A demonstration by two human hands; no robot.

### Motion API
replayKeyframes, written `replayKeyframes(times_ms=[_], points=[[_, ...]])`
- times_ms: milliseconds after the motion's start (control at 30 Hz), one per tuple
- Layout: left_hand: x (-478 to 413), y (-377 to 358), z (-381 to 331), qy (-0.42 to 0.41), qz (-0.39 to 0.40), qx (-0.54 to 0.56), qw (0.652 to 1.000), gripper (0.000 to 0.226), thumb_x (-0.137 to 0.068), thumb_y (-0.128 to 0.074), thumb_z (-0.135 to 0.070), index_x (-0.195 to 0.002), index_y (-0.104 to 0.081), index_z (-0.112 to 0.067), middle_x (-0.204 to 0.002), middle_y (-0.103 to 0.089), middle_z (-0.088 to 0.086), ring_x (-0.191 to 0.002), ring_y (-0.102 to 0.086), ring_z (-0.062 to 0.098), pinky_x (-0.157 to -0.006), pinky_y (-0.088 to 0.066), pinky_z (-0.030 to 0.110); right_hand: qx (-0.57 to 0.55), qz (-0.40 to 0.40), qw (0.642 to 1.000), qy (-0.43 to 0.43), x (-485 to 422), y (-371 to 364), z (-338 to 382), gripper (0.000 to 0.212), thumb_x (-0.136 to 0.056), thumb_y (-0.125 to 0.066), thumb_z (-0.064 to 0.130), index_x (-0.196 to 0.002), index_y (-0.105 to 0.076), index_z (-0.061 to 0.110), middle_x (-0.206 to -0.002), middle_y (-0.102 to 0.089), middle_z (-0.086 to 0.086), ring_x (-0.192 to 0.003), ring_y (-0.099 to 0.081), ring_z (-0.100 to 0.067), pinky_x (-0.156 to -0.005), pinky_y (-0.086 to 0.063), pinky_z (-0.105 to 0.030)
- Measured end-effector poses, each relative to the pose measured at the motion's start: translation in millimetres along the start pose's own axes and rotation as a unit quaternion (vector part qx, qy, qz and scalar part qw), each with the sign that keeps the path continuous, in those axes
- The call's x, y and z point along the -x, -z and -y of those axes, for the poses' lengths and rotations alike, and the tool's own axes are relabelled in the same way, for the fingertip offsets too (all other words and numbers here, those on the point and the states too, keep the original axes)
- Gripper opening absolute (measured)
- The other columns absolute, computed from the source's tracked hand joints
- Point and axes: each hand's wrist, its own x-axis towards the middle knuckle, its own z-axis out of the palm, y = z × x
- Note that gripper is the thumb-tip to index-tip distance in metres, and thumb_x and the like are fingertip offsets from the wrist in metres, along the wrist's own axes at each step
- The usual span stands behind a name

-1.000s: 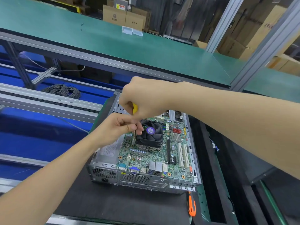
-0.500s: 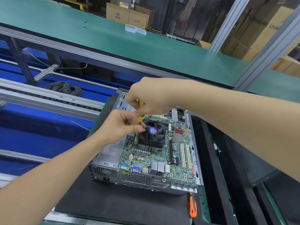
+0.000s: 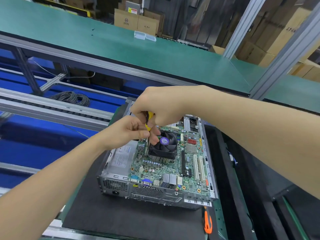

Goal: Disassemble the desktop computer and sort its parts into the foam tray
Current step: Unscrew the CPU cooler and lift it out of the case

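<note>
Beyond everything, a long green surface [image 3: 103,45] is seen. Nearer, an open grey metal desktop computer case [image 3: 121,186] is laid on a black foam mat [image 3: 121,220], with its green motherboard [image 3: 155,168] exposed. Over the case's left middle, the shaft of a yellow-handled screwdriver [image 3: 150,115] is pinched in the left hand's [image 3: 131,130] grip, beside the black cooler fan [image 3: 164,146]. The handle is enclosed by the right hand's [image 3: 161,104] curled grip. An orange-handled tool [image 3: 207,222] is laid at the case's near right corner, and a black foam tray [image 3: 223,161] is set along its right side.
</note>
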Motion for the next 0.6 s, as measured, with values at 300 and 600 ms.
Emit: replayKeyframes(times_ms=[300, 600], points=[[-11, -5, -4, -0.01, 0.005, -0.035, 0.999, 0.03, -0.1, -0.056, 0.007, -0.095, -0.075, -0.016, -0.095, -0.077, 0.017, -0.096, -0.075, 0.029, -0.093, -0.055, 0.028, -0.011, 0.011, 0.981, -0.195, -14, -13, 11, 0.036, -0.104, -0.056, 0.031, -0.073, -0.053, 0.015, -0.049, -0.055, 0.001, -0.02, -0.043, -0.01, -0.034, -0.033, -0.018], [-12, -20, 16, -0.036, -0.141, 0.048, 0.988, 0.026, -0.08, -0.077, -0.002, -0.082, -0.081, -0.027, -0.083, -0.079, 0.011, -0.081, -0.078, 0.027, -0.078, -0.061, 0.028, -0.007, 0.011, 0.999, -0.04, -4, -8, 1, 0.031, -0.092, -0.069, 0.03, -0.069, -0.051, 0.022, -0.063, -0.051, 0.006, -0.056, -0.044, -0.015, -0.049, -0.03, -0.027]])
